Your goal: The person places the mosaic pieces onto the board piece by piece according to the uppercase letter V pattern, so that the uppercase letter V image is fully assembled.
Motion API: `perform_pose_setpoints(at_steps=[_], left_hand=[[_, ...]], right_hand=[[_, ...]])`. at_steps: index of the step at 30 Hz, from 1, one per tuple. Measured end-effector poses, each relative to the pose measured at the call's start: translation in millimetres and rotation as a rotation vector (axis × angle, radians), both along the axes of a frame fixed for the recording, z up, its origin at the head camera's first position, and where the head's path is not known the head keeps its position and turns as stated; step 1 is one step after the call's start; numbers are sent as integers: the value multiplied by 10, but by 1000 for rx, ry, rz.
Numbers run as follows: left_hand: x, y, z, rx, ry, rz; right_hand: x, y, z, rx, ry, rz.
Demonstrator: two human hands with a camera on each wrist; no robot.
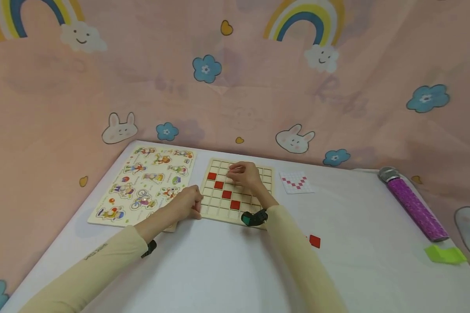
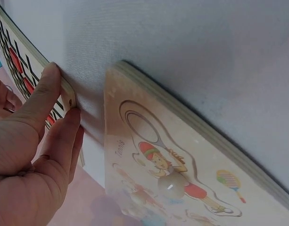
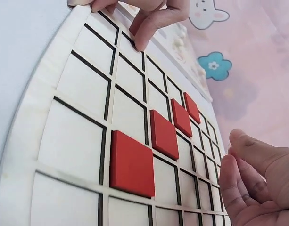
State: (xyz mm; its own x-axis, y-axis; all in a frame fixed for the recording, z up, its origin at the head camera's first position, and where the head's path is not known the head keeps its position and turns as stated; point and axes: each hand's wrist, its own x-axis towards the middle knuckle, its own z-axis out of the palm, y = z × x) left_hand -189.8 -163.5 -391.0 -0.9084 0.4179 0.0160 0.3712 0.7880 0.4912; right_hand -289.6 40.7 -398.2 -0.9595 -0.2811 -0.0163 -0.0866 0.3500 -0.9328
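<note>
The wooden grid board lies at the middle of the table, with several red square tiles in a diagonal line of its cells. My left hand grips the board's near left corner. In the left wrist view, its thumb presses the edge while the fingers lie against the side. Above the board's far half is my right hand, fingers curled and thumb close to the fingertips. No tile shows between these fingertips in the right wrist view.
Left of the grid stands a wooden picture puzzle with sports figures. A small pattern card lies to the right. Nearer, a loose red tile sits beside the right sleeve. Farther right are a purple microphone and a green paper piece.
</note>
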Motion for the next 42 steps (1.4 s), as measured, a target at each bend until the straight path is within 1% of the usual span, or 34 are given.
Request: perform_pose_setpoints(at_steps=[7, 10, 14, 20, 25, 28, 32, 38, 42], left_hand=[[13, -40, -5, -5, -12, 4], [18, -59, -11, -4, -10, 11], [20, -73, -26, 8, -17, 11], [22, -77, -44, 17, -17, 17], [20, -56, -32, 34, -32, 24], [19, -47, -28, 29, -36, 25], [19, -40, -15, 24, -47, 33], [24, -16, 13, 35, -51, 32], [22, 3, 26, 49, -41, 26]], right_hand=[[148, 315, 101, -148, 5, 46], [223, 470, 145, -175, 9, 46], [309, 691, 174, -146, 9, 22], [445, 1041, 175, -91, 9, -15], [646, 1352, 173, -32, -4, -77], [775, 1541, 125, -10, -10, -109], [925, 1768, 37, 34, -9, -128], [1157, 2038, -45, 177, 52, -111], [1291, 2167, -69, 251, 75, -75]])
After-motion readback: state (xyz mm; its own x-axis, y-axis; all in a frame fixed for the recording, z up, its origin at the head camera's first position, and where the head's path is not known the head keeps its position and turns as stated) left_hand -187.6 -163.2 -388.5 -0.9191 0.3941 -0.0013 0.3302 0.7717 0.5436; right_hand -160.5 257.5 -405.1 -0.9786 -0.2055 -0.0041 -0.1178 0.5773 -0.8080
